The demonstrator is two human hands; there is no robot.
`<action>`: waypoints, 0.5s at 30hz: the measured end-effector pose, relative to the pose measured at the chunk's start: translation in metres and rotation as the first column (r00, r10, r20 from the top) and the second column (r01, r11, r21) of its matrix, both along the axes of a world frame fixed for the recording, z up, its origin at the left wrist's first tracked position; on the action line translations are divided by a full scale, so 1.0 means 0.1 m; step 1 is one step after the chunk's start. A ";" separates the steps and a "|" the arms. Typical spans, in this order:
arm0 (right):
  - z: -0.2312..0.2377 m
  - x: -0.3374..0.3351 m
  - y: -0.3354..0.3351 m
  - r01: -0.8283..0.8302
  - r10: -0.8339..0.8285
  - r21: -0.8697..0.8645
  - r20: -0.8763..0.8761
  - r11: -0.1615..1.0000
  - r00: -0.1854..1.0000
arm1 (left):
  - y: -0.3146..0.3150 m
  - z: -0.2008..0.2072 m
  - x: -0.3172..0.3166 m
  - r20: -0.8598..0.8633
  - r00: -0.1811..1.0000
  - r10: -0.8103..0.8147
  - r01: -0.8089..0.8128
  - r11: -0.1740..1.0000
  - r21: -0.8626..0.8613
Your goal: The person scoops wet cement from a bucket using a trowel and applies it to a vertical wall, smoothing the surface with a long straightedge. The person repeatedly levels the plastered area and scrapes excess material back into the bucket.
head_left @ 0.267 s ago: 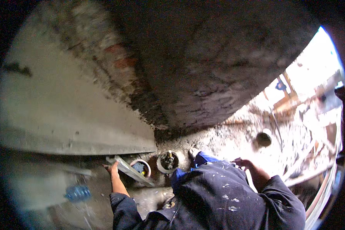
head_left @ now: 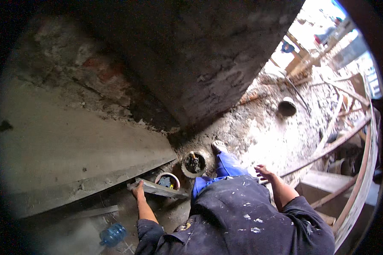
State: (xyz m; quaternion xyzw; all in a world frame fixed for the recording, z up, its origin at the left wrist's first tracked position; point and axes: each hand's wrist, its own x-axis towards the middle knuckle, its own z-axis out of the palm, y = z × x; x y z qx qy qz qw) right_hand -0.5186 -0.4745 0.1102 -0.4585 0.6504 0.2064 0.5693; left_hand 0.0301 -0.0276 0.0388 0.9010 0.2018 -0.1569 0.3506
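At the lower left, my left hand (head_left: 137,190) is closed around the end of a long, flat grey board (head_left: 164,190), which slants down toward my legs. My right hand (head_left: 264,171) is out by my right side, its fingers apart with nothing visible in them. Just beyond the board stands a pale bucket (head_left: 177,180) with blue and yellow things inside. Beside my leg is another bucket (head_left: 184,168) holding dark mortar and a tool with a light handle.
A pale plastered wall (head_left: 85,153) meets a dark wall (head_left: 191,59) ahead. A blue plastic water bottle (head_left: 113,235) lies at the lower left. On the rubble-strewn ground at right are a round container (head_left: 287,107) and wooden beams (head_left: 327,148). A person (head_left: 327,33) is far off.
The view has swung, bringing more of the bright ground at right into sight. My right hand has come away from my side and its fingers show apart. My left hand keeps hold of the board.
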 end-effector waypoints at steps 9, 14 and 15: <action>0.21 -0.42 0.97 -0.149 0.136 -0.204 -0.076 0.968 0.988 | -0.20 0.26 -0.12 0.042 0.991 -0.124 0.116 0.981 0.154; 0.23 -0.86 0.83 -0.141 0.042 -0.420 -0.238 0.896 0.970 | -0.27 0.68 -0.73 0.130 0.970 -0.204 0.180 0.968 0.176; 0.26 -1.02 0.80 -0.174 0.031 -0.438 -0.315 0.882 0.949 | -0.27 0.73 -0.93 0.195 0.954 -0.228 0.211 0.972 0.106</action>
